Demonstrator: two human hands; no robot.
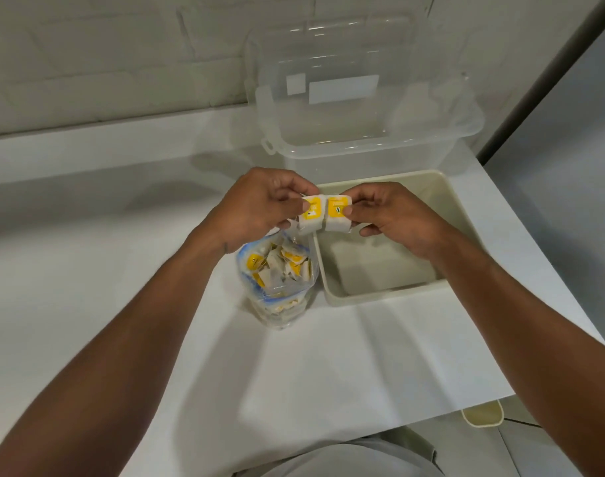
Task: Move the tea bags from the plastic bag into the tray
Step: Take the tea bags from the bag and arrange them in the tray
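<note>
A clear plastic bag [277,280] full of yellow-labelled tea bags stands on the white table, left of a beige tray [438,215]. My left hand [259,204] pinches a small stack of tea bags [309,215] and seems to hold the bag's top edge too. My right hand [390,218] pinches a second stack of tea bags [337,215] right beside the first. Both stacks hang above the tray's left rim, touching or nearly touching each other. The visible part of the tray's floor is bare.
A large clear plastic storage box [363,132] stands behind the tray, its lid leaning on the white brick wall. The table's right edge runs close past the tray. A beige object [483,413] shows below the table's front edge.
</note>
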